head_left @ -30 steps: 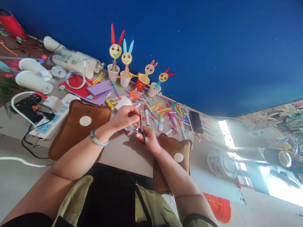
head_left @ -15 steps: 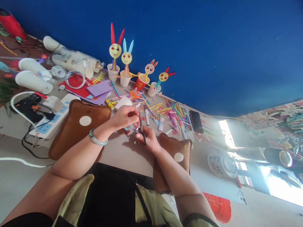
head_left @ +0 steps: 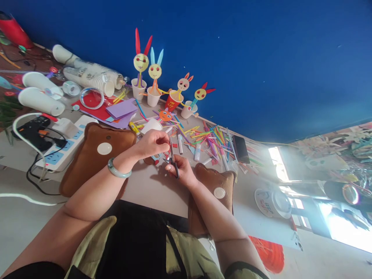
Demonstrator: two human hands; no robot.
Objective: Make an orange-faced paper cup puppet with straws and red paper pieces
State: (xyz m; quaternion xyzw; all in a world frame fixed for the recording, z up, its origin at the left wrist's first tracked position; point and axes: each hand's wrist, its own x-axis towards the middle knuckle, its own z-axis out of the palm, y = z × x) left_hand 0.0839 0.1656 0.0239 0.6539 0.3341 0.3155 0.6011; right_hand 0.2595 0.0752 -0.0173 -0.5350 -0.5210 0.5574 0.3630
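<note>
My right hand point(head_left: 183, 172) is closed around the black handles of a pair of scissors point(head_left: 173, 161), whose blades point up and away from me. Right beside the blades, my left hand point(head_left: 154, 144) is pinched. What lies between its fingertips is too small to make out. Below my left hand, small red and blue pieces point(head_left: 157, 159) lie on the table point(head_left: 157, 190), partly covered. A white paper cup point(head_left: 152, 125) lies just beyond my left hand, near an orange paper animal face point(head_left: 165, 115).
Rabbit-faced figures in cups point(head_left: 154, 96) stand along the blue wall. Coloured sticks point(head_left: 212, 139) and markers point(head_left: 197, 152) litter the table's back. Brown cushions point(head_left: 95, 166) lie on either side of my hands. A power strip point(head_left: 62, 151) with cables is at left, a phone point(head_left: 241, 149) at right.
My left hand has shifted very slightly to the left, still pinched near the blades. The scissors blades look a little closer together. The other things stay in place.
</note>
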